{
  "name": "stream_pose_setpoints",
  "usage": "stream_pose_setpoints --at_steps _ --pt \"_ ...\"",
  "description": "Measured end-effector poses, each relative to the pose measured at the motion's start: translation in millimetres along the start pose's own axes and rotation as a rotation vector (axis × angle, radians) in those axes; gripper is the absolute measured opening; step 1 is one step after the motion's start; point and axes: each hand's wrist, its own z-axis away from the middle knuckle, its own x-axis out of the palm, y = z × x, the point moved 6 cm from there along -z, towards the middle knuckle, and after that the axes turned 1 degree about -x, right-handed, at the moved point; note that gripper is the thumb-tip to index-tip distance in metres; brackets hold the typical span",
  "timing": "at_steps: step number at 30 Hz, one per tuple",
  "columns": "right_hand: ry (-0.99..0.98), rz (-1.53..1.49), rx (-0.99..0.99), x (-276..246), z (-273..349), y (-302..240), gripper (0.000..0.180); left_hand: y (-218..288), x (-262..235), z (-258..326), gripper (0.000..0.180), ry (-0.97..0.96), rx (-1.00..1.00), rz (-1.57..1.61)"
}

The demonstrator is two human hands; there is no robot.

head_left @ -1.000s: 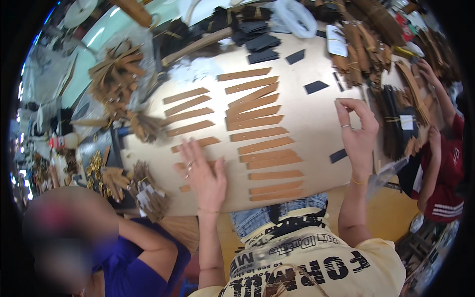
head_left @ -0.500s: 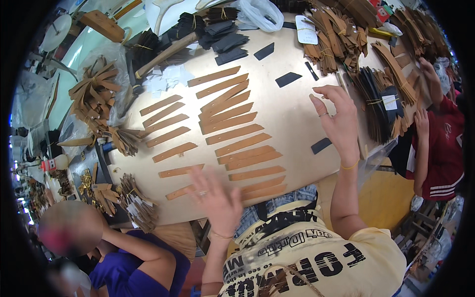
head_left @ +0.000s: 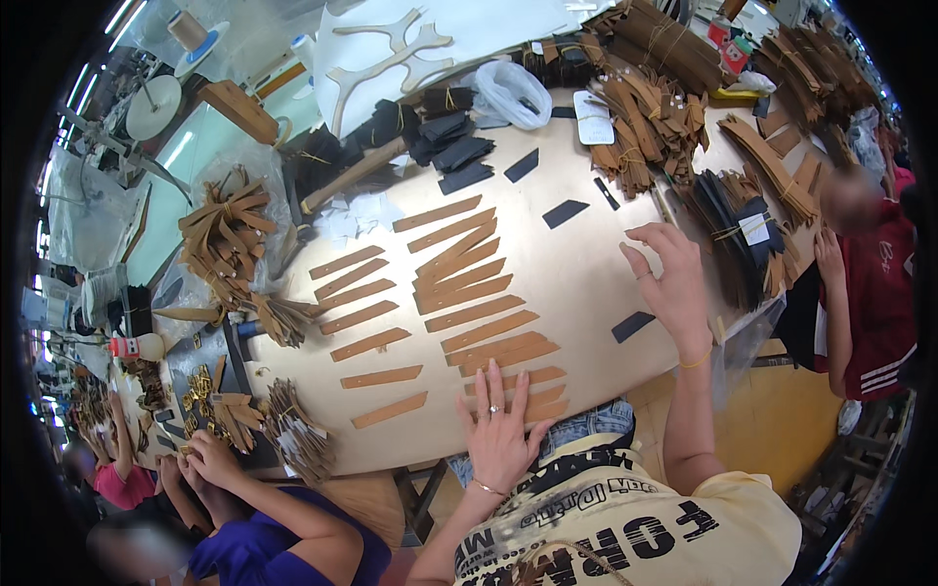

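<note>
Fanned bundle: brown strips point(head_left: 225, 230), out at my ten o'clock, taking twelve as straight ahead across the bench point(head_left: 576, 278).
Neighbour: a person in purple point(head_left: 288, 542) at my nine, arms reaching toward gold-coloured metal pieces point(head_left: 200, 391).
Left column: seven tan strips point(head_left: 359, 320) laid apart at my ten, each slanting up toward two.
Right column: more tan strips point(head_left: 476, 293) at my eleven, several overlapping.
My left hand: the left hand point(head_left: 503, 441) lies palm down at the near end of that right column, fingers spread and pointing to twelve, tips over the lowest strips; whether I press on them, I cannot tell. A ring and a bracelet show.
Black pieces: one point(head_left: 565, 214) lies toward twelve, another point(head_left: 633, 327) nearer one.
My right hand: the right hand point(head_left: 671, 278) is raised at my one o'clock, forearm upright, thumb and index curved toward ten with a wide gap between them.
Dark bundle: banded strips point(head_left: 723, 210) beyond it, also at one.
Far neighbour: a person in red point(head_left: 874, 293) at two.
</note>
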Motion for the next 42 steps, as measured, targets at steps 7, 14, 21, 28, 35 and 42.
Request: stream_pose_setpoints --at_steps 7,14,21,28,35,42 --pt "-0.049 -0.068 -0.191 33 -70 -5 0.016 -3 10 5 0.077 0.106 -0.013 -0.087" --pt "-0.055 -0.250 -0.214 133 -227 12 0.017 -11 -14 15 0.081 0.325 -0.053 0.305" --pt "-0.364 0.036 -0.171 176 -260 4 0.041 -4 -116 -65 0.062 0.469 0.327 0.162" --pt "-0.322 -0.129 -0.237 183 -239 15 0.048 15 -149 -327 0.039 0.379 0.535 -0.027" --pt "-0.385 -0.190 -0.172 168 -249 22 0.041 -13 -139 -382 0.043 0.341 0.434 -0.654" --pt "-0.106 0.072 -0.276 150 -228 -5 0.018 -7 -145 -363 0.040 0.608 0.443 -0.682"
